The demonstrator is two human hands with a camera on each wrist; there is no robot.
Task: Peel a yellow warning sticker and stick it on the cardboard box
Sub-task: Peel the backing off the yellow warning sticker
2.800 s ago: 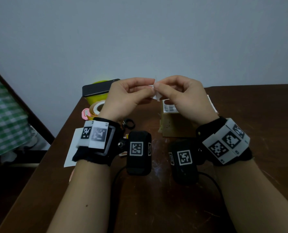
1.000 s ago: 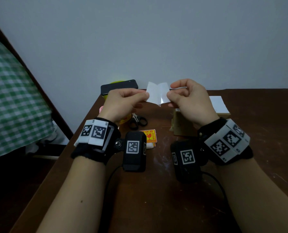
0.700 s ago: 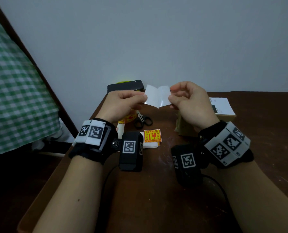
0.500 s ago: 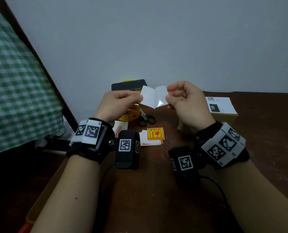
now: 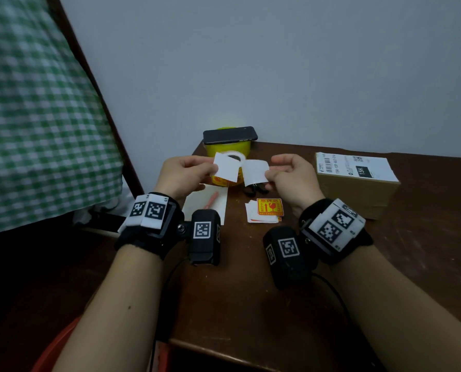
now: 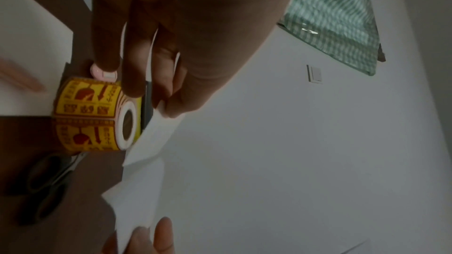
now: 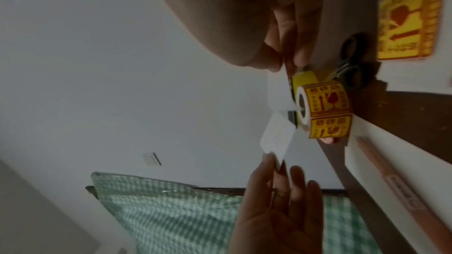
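A plain pale wall rises behind a dark brown wooden table (image 5: pixel 250 304), with green-and-white checked cloth (image 5: pixel 36 116) hanging at the left; above the table's far left corner the left hand (image 5: pixel 186 174) and the right hand (image 5: pixel 291 175) are raised side by side, each pinching one white rectangular piece (image 5: pixel 228 170) and (image 5: pixel 254 173) by its outer edge; the two pieces meet in the middle, their white sides toward the head camera; which is the sticker and which its backing cannot be told; the left fingers (image 6: pixel 137 76) are curled with thumb closed on the paper, and the right fingers (image 7: pixel 300 45) pinch likewise; below lies a small stack of yellow warning stickers with red print (image 5: pixel 269 208) on white sheets; a brown cardboard box with a white shipping label (image 5: pixel 358 189) stands at the right, well apart from the hands; behind the hands sit a roll of yellow warning stickers (image 6: pixel 90 115), black-handled scissors (image 7: pixel 352 61), and a black phone (image 5: pixel 230 135) lying on a yellow round container (image 5: pixel 226 149); a white paper sheet (image 5: pixel 205 205) with a pinkish pen (image 5: pixel 211 200) lies by the left wrist.
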